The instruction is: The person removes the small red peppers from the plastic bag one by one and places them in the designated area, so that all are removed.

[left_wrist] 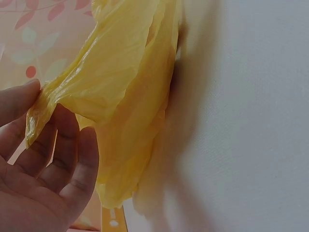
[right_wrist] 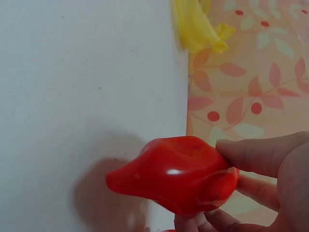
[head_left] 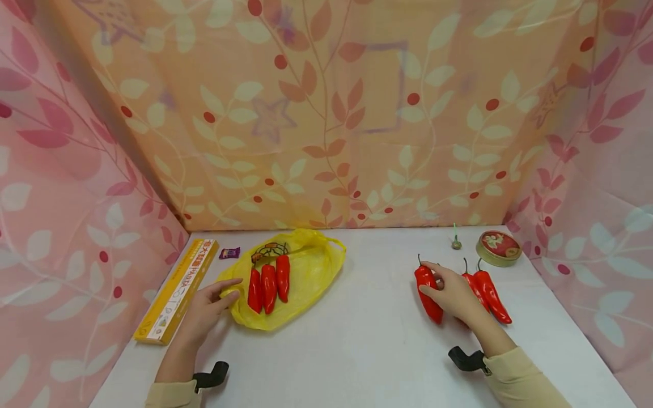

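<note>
My left hand (head_left: 206, 309) pinches the near-left edge of a yellow plastic bag (head_left: 313, 277). In the left wrist view the bag's thin film (left_wrist: 120, 82) is drawn up between thumb and fingers. Three red chili peppers (head_left: 268, 292) lie side by side on the bag, stems toward the back. On the right side of the table, my right hand (head_left: 456, 294) grips another red chili pepper (head_left: 432, 309) near its stem end. The right wrist view shows this pepper (right_wrist: 178, 169) held above the white surface, over its shadow. More red peppers (head_left: 492, 292) lie beside that hand, partly hidden by it.
A yellow pasta box (head_left: 178, 294) lies along the left edge, with a small purple packet (head_left: 229, 253) near its far end. At the back right stand a round red-and-gold tin (head_left: 499, 247) and a small object with a green stem (head_left: 456, 244). Patterned curtains (head_left: 326, 141) enclose the table.
</note>
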`<state>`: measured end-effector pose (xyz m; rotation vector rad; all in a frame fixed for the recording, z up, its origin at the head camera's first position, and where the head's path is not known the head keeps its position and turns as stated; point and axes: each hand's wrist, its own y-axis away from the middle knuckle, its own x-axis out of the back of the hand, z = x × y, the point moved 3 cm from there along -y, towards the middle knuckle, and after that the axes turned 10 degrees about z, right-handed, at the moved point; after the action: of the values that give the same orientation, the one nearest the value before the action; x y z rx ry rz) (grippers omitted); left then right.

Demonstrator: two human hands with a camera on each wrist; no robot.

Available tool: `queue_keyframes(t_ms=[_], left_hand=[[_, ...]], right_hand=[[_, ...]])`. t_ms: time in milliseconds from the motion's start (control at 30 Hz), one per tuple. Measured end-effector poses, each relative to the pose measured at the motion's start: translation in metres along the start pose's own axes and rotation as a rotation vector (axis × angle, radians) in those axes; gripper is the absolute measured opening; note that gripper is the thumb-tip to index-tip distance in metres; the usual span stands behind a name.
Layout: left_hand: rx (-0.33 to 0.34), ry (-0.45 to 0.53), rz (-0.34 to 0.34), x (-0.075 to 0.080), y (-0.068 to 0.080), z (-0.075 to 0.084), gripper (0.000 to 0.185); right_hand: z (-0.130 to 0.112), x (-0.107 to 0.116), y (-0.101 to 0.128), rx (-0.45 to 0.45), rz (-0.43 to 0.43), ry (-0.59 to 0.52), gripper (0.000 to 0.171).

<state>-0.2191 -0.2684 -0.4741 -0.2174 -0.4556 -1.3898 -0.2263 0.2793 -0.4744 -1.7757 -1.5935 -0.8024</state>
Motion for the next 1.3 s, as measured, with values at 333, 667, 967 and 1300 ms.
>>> queue_keyframes(t_ms=[333,667,967,1300], left_hand=[[-0.002,0.006,0.014,-0.002,-0.001,0.004,0.044],[0.000,0.009,0.010,0.001,0.001,0.003,0.045],[-0.003,0.014,0.003,0.003,0.002,0.002,0.046],[-0.006,0.009,0.003,0.004,0.002,0.001,0.046]], right_hand=[[0.002,0.014,0.010,-0.008,0.043,0.088,0.070],[0.009,0.005,0.010,-0.016,0.060,0.201,0.069],[0.015,0.003,0.006,-0.001,0.078,0.233,0.070],[-0.017,0.020,-0.003,0.099,0.096,0.116,0.062]])
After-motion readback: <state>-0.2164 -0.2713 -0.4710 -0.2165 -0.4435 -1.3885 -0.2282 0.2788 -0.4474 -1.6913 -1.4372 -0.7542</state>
